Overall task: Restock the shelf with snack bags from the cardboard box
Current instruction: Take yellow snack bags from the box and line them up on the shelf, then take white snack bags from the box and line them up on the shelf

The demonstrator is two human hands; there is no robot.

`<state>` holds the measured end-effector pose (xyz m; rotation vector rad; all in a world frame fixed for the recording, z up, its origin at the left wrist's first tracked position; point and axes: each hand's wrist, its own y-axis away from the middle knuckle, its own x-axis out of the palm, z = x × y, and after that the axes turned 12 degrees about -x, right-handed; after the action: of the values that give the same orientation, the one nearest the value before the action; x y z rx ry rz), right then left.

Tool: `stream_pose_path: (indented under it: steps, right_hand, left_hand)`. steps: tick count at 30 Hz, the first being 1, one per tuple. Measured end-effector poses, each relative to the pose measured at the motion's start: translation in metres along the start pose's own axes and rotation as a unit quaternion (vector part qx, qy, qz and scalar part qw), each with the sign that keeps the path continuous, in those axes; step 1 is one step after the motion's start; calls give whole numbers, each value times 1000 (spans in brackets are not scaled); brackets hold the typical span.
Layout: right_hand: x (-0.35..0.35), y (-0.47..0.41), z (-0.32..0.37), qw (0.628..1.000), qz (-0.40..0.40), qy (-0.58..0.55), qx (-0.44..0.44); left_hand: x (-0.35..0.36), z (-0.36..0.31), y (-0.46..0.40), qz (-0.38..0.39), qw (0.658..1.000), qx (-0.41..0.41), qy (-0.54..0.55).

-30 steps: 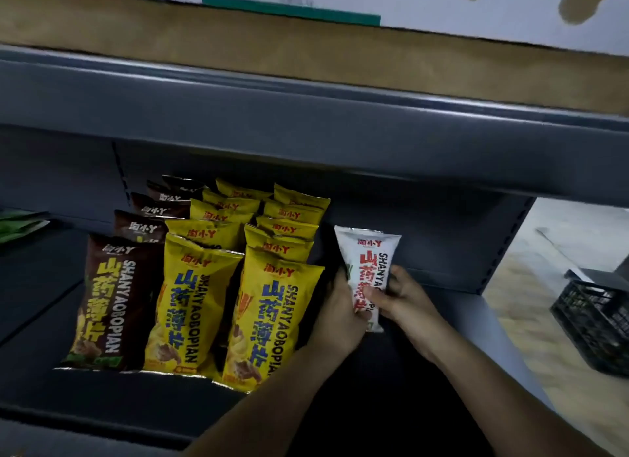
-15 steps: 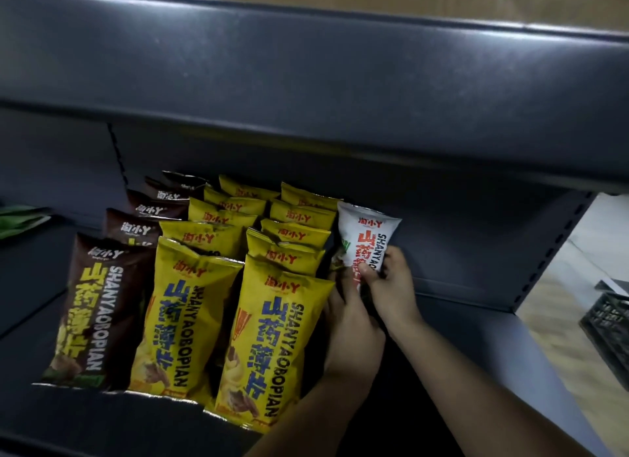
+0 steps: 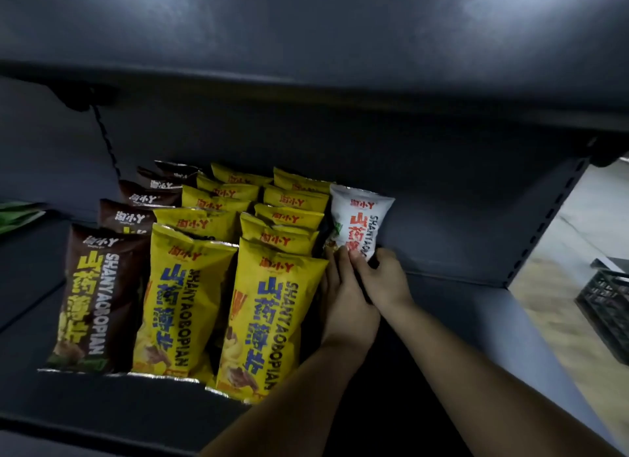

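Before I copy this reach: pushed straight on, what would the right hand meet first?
The right hand holds the white bag at its foot; further back, the bag probably meets the shelf's back panel first, though depth is unclear.
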<state>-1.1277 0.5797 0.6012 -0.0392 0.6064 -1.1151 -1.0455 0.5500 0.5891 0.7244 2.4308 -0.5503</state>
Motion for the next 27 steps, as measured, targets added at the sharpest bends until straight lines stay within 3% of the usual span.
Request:
stream_pose_path:
  steps: [7,12,21,24,27]
  right_hand:
    - [-42,49,13,994,8,92,-50]
    - [-85,85,28,993,5,95,-74]
    - [-140,197,31,994,-11,-7,-106]
    - [-149,241,26,993,-24,-13,-111]
    - [-151,288,10,996,20,-18,-88]
  left_hand:
    - [-10,-6,11,24,999,-11,-42]
    - [-23,-24,49,60,988,69,-120]
    - [-53,-28,174,82,970,229,-6]
    - [-54,-16,222,91,966,238,42]
    - [-47,8,258,127,961,241,43]
